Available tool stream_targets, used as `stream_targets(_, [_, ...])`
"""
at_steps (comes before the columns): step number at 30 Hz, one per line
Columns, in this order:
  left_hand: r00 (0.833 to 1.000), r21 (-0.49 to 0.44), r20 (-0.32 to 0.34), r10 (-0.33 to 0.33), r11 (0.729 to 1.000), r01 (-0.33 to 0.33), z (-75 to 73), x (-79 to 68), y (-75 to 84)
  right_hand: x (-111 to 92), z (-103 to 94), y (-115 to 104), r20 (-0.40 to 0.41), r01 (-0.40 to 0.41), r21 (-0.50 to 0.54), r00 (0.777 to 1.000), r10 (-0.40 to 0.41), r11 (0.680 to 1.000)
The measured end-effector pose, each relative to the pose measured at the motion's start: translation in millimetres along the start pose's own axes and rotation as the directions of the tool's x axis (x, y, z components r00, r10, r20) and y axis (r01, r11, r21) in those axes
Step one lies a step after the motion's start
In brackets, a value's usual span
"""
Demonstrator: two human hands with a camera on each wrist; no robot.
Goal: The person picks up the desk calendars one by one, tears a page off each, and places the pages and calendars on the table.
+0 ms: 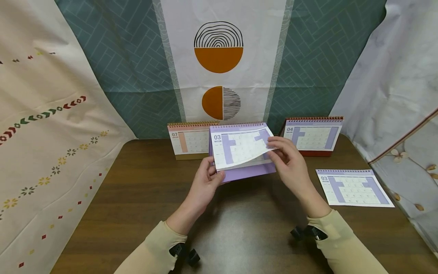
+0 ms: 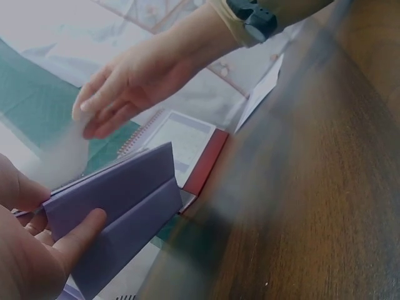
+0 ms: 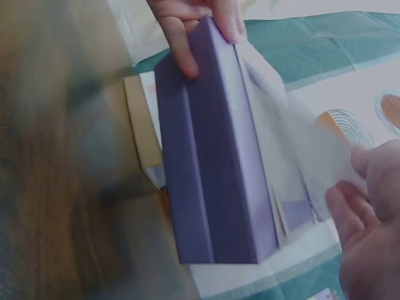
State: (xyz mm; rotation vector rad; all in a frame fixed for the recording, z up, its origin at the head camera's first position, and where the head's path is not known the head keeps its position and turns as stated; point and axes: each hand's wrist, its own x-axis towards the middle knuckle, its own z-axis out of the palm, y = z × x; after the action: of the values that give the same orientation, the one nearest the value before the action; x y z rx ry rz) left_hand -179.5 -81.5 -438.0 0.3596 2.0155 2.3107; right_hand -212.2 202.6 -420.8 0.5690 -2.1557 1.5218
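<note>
A purple desk calendar is held up off the table, its top page showing 03. My left hand grips its lower left corner, thumb on the front and fingers around the purple base. With thumb and fingers my right hand pinches the right edge of the 03 page, which is lifted and curves away from the pages beneath. In the right wrist view, that raised page stands out from the calendar's purple base.
Behind on the left stands a gold-based calendar showing 07. A red-based calendar showing 04 stands at the back right. One loose 03 page lies on the brown table at the right. Patterned cloths hang around the table.
</note>
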Motion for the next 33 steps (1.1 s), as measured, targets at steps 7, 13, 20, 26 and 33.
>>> stream_targets(7, [1.000,0.038,0.007,-0.013,0.999,0.013,1.0,-0.1,-1.7,0.8,-7.8,2.2,-0.084,0.165,-0.401,0.973,-0.215,0.901])
stream_targets(13, [0.999,0.074,0.021,-0.031,0.997,0.029,2.6,-1.1,-2.2,1.9,-7.7,-1.3,-0.043,0.251,-0.620,0.935,-0.351,0.743])
stream_targets(20, [1.000,0.095,0.018,-0.022,0.995,0.021,2.1,-3.1,-1.6,0.4,12.8,-15.3,0.078,0.349,-0.617,0.919,-0.386,0.706])
stream_targets(26, [1.000,0.122,0.008,-0.004,0.992,0.003,-0.5,-2.2,-2.7,9.7,29.3,-29.2,0.162,0.427,-0.604,0.892,-0.421,0.673])
stream_targets(33, [0.995,0.292,-0.098,0.036,0.956,-0.006,-2.9,-1.9,-1.1,18.3,34.6,-41.8,0.235,0.438,-0.575,0.897,-0.374,0.691])
